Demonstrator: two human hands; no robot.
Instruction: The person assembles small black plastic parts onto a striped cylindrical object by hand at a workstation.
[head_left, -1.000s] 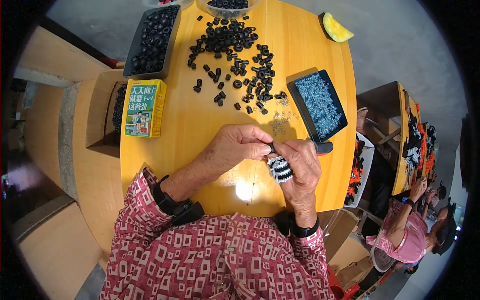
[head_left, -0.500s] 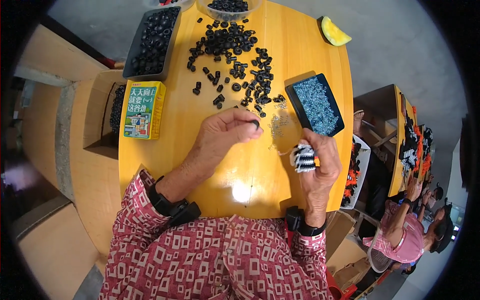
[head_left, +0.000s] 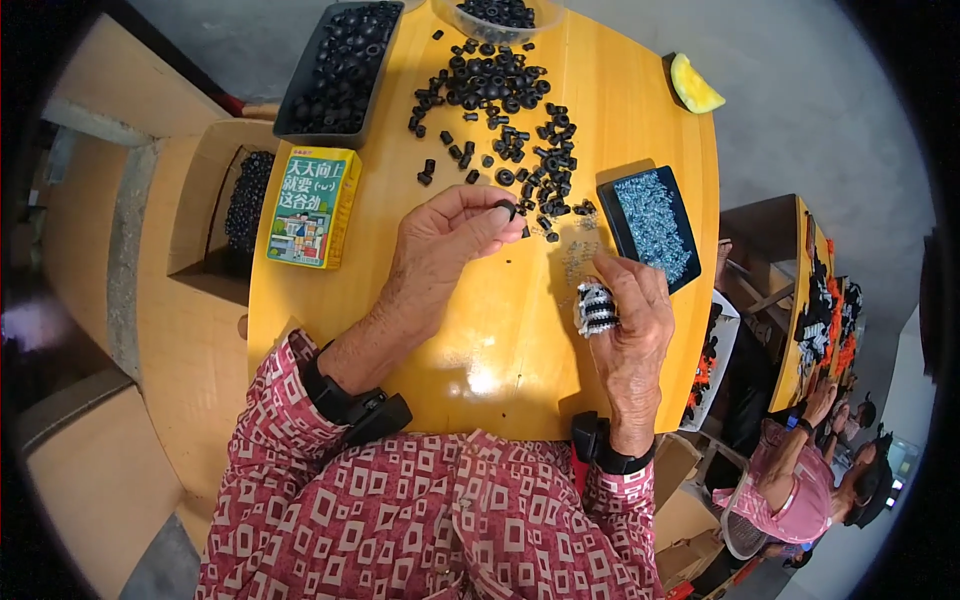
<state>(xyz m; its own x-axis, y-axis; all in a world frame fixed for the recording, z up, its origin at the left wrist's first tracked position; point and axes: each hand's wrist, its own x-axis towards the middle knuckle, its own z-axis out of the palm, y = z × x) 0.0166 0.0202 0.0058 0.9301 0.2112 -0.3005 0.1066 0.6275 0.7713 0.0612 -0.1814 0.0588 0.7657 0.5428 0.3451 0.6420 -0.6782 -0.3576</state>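
Note:
A small round black bead (head_left: 507, 208) is pinched between the thumb and fingers of my left hand (head_left: 435, 250). This hand is raised over the table, just short of the loose black pieces (head_left: 555, 180). On the right, the curled fingers of my right hand (head_left: 637, 325) grip a small black-and-white striped piece (head_left: 596, 308); whether it is knitted or beaded I cannot tell. Close beyond the right hand lies a dark tray (head_left: 686, 280) full of tiny clear bluish beads. Several of these clear beads (head_left: 580, 255) are scattered on the wood between my hands.
The yellow table (head_left: 470, 390) bears a black bin (head_left: 365, 105) of black beads, a clear tub (head_left: 500, 35), a yellow drink carton (head_left: 310, 210) and a melon slice (head_left: 695, 85). A cardboard box (head_left: 205, 210) stands left. Another person (head_left: 795, 470) sits at a table far right.
My left hand has moved away from me and slightly left, closer to the loose black pieces, still pinching the bead. The right hand has shifted a little left. The whole view has shifted.

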